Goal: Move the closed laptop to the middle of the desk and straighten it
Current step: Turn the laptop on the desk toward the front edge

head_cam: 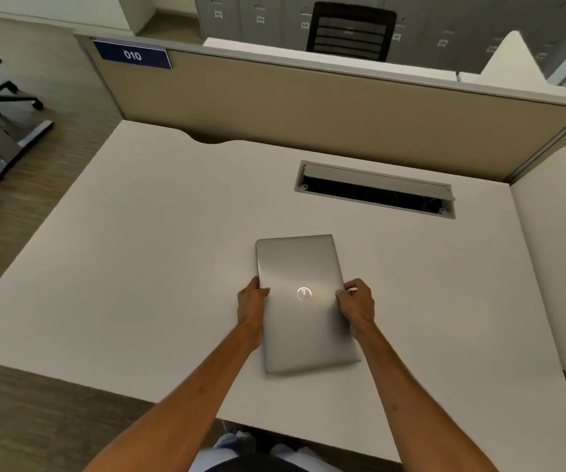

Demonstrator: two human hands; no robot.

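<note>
A closed silver laptop [303, 301] with a round logo lies flat on the white desk [145, 260], near its middle, with a short edge pointing away from me and the whole lid turned slightly off square. My left hand [251, 303] grips its left long edge, thumb on the lid. My right hand [356, 303] grips the right long edge at the same height, fingers curled over the rim.
An open cable tray slot [375, 190] is sunk in the desk behind the laptop to the right. A beige partition [309, 107] with a blue "010" sign [132, 55] closes the far edge. A side panel [554, 250] stands at right. Office chairs stand beyond.
</note>
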